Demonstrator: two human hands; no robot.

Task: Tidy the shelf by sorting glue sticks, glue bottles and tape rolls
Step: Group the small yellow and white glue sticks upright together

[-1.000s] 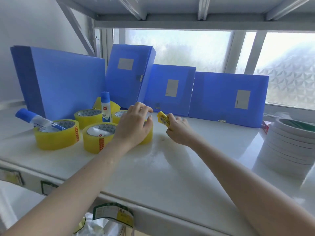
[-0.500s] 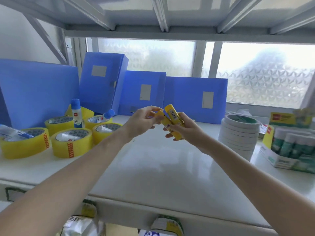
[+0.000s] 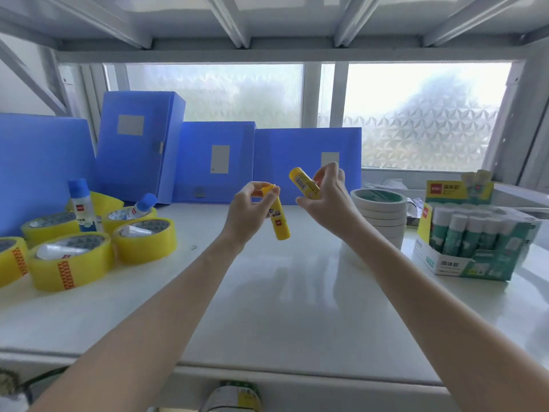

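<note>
Two yellow glue sticks, bunched together between both hands half a second ago, now sit apart at mid-frame above the white shelf (image 3: 267, 307): the left hand (image 3: 249, 212) pinches the cap end of one glue stick (image 3: 279, 221), which hangs nearly upright, while the right hand (image 3: 329, 194) curls its fingers round the other glue stick (image 3: 304, 184), tilted with its cap toward the upper left. A second ago only the right hand held a stick and the left rested on the tape rolls at left; the view has also swung right since, bringing the display box (image 3: 463, 263) into frame. The split suggests each stick is being readied for its place, probably that box at right, where at least five white-capped green glue sticks (image 3: 472, 233) stand in the front row; the rows behind cannot be counted. At lower left lie five yellow tape rolls (image 3: 145, 245), one cut by the frame edge. Four blue-capped glue bottles (image 3: 79, 203) show among them: one upright, one leaning, two lying inside rolls. A stack (image 3: 378, 209) of about five white tape rolls stands just right of the hands. Four blue file boxes (image 3: 217, 162) line the back.
</note>
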